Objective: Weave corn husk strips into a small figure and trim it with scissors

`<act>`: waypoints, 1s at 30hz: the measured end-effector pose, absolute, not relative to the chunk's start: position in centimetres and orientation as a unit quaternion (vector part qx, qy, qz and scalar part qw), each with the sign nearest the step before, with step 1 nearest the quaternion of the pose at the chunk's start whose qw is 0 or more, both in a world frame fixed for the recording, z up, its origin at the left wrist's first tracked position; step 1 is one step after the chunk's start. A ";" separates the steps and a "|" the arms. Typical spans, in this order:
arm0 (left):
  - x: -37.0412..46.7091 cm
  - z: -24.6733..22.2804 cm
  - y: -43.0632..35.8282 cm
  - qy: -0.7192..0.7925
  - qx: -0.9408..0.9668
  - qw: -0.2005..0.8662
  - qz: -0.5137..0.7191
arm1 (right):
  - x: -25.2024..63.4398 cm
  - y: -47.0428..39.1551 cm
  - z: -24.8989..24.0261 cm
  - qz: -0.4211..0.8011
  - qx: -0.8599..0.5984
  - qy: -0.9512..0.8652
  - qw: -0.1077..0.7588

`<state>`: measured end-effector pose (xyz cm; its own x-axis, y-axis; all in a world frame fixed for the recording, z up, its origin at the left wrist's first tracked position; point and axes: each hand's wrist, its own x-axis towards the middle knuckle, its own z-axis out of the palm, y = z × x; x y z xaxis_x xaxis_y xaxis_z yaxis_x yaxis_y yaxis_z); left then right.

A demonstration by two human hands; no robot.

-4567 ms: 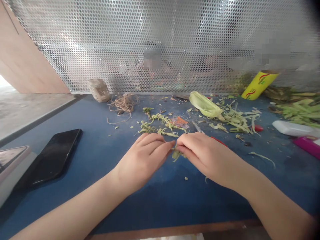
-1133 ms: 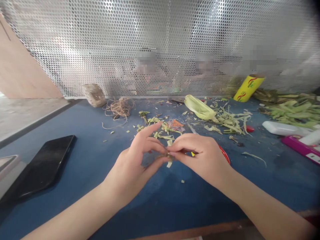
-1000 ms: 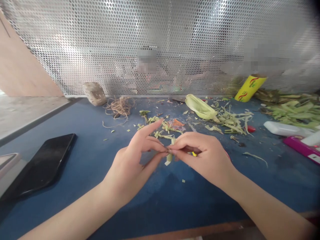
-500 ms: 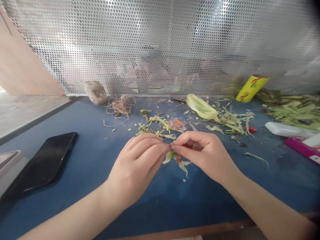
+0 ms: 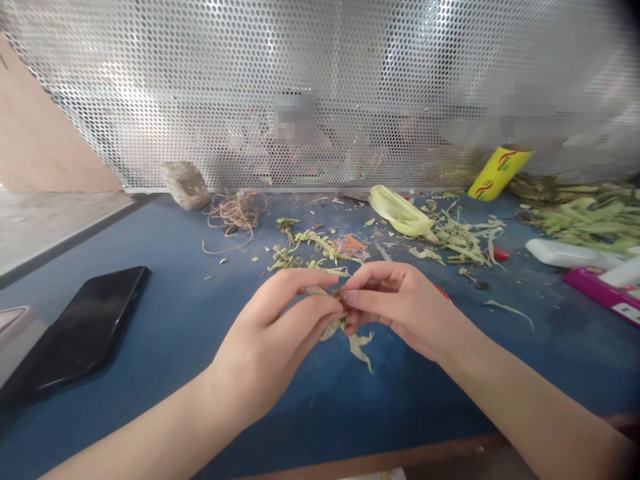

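Note:
My left hand (image 5: pixel 280 333) and my right hand (image 5: pixel 407 307) meet over the middle of the blue table (image 5: pixel 320 427). Between their fingertips is a small leafy piece (image 5: pixel 333 328) with pale green strips and a brownish part; both hands are closed on it. One pale strip (image 5: pixel 361 348) hangs below the fingers. Just beyond my hands lie green knotted strips (image 5: pixel 320 247) and an orange scrap (image 5: pixel 352 244). Fingers cover much of the held piece.
A husk bundle (image 5: pixel 400 212), shredded leaves (image 5: pixel 465 237) and a yellow roll (image 5: pixel 500 173) are at the back right. Twine (image 5: pixel 237 212) and a stone block (image 5: pixel 185 185) stand back left. A black phone (image 5: pixel 90 327) lies left, a magenta object (image 5: pixel 605 293) right. Perforated metal (image 5: pixel 320 80) rises behind.
My left index finger has lifted away from the other fingers, and more of the held piece shows. My right fingers have shifted around it. The whole view has moved slightly.

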<state>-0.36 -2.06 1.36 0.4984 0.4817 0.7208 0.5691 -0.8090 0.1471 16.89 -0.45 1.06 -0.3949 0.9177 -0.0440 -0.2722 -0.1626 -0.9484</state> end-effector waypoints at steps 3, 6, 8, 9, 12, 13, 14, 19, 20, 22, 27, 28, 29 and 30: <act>-0.5 1.4 -2.0 -0.311 -0.869 0.023 -0.383 | 17.1 -0.2 0.9 0.700 -0.329 -0.485 0.409; -0.5 1.5 -1.9 -0.314 -0.866 0.002 -0.390 | 17.2 -0.2 0.9 0.687 -0.329 -0.511 0.398; -0.5 1.6 -1.9 -0.310 -0.860 -0.017 -0.405 | 17.3 -0.2 1.1 0.665 -0.339 -0.536 0.394; -0.5 1.6 -1.9 -0.318 -0.853 -0.035 -0.413 | 17.3 -0.2 1.2 0.654 -0.346 -0.549 0.390; -0.2 1.7 -1.8 -0.377 -0.808 -0.159 -0.425 | 17.3 -0.4 1.6 0.628 -0.360 -0.581 0.371; -0.1 1.7 -1.7 -0.395 -0.786 -0.222 -0.421 | 17.3 -0.4 1.7 0.621 -0.362 -0.591 0.365; 0.0 1.8 -1.6 -0.408 -0.761 -0.286 -0.415 | 17.3 -0.5 1.8 0.613 -0.365 -0.601 0.360; 0.2 2.1 -1.2 -0.444 -0.705 -0.438 -0.338 | 17.5 -0.6 2.0 0.553 -0.384 -0.658 0.336; 0.2 2.1 -1.1 -0.445 -0.710 -0.437 -0.326 | 17.5 -0.6 2.0 0.546 -0.385 -0.666 0.332; 0.1 2.1 -1.2 -0.442 -0.727 -0.420 -0.317 | 17.6 -0.6 2.0 0.547 -0.381 -0.672 0.322; -0.1 1.8 -1.6 -0.462 -0.751 -0.332 -0.335 | 17.7 -0.2 1.8 0.589 -0.362 -0.659 0.297; -0.1 1.8 -1.7 -0.464 -0.755 -0.317 -0.338 | 17.7 -0.1 1.8 0.591 -0.361 -0.659 0.294; -0.1 1.8 -1.7 -0.462 -0.758 -0.308 -0.342 | 17.7 -0.1 1.8 0.592 -0.360 -0.659 0.293; -0.1 1.8 -1.8 -0.457 -0.760 -0.305 -0.348 | 17.7 -0.2 1.8 0.592 -0.359 -0.659 0.293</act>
